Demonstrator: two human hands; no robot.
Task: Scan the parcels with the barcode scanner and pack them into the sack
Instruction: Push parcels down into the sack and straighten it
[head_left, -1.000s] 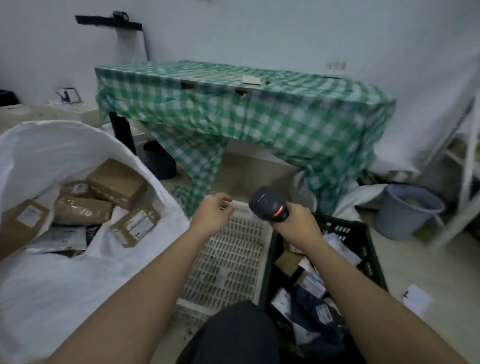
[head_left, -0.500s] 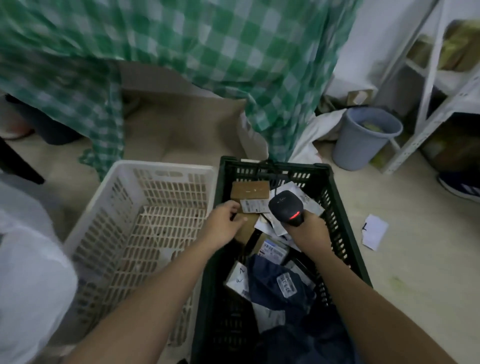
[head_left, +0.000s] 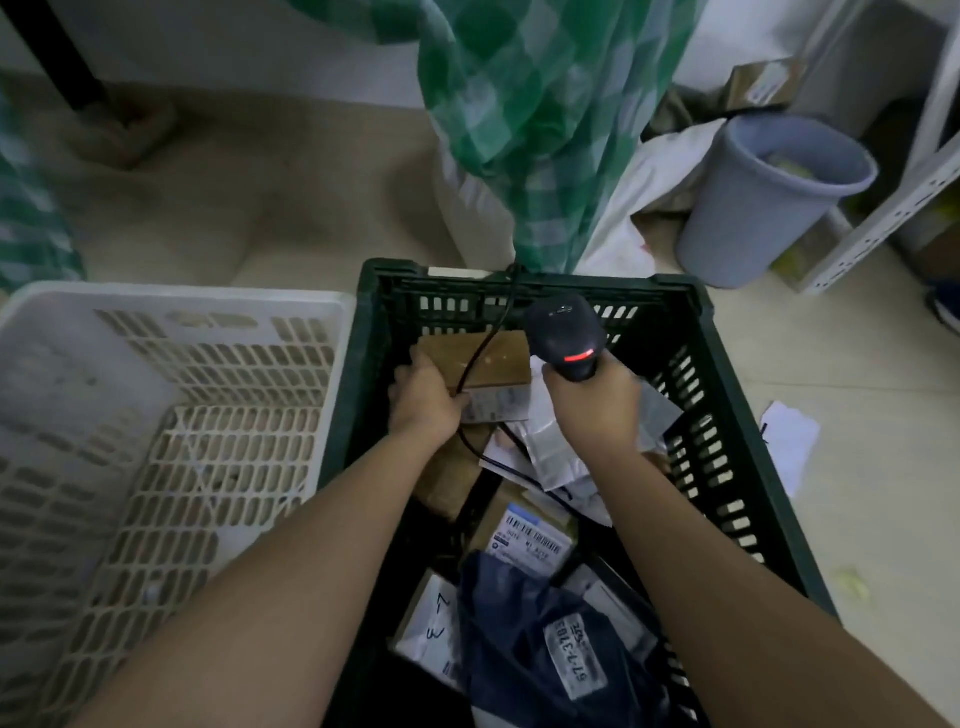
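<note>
Gripping a brown parcel (head_left: 488, 361) at the dark crate's (head_left: 691, 332) far end is the left hand (head_left: 423, 400). Just beside it, the right hand (head_left: 592, 400) is holding the barcode scanner (head_left: 566, 335).

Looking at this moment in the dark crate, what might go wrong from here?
The scanner's black cable lies across the brown box that the left hand grips, so lifting may snag it. The box's label is partly covered by that hand, so the scanner in the right hand may misread.
</note>
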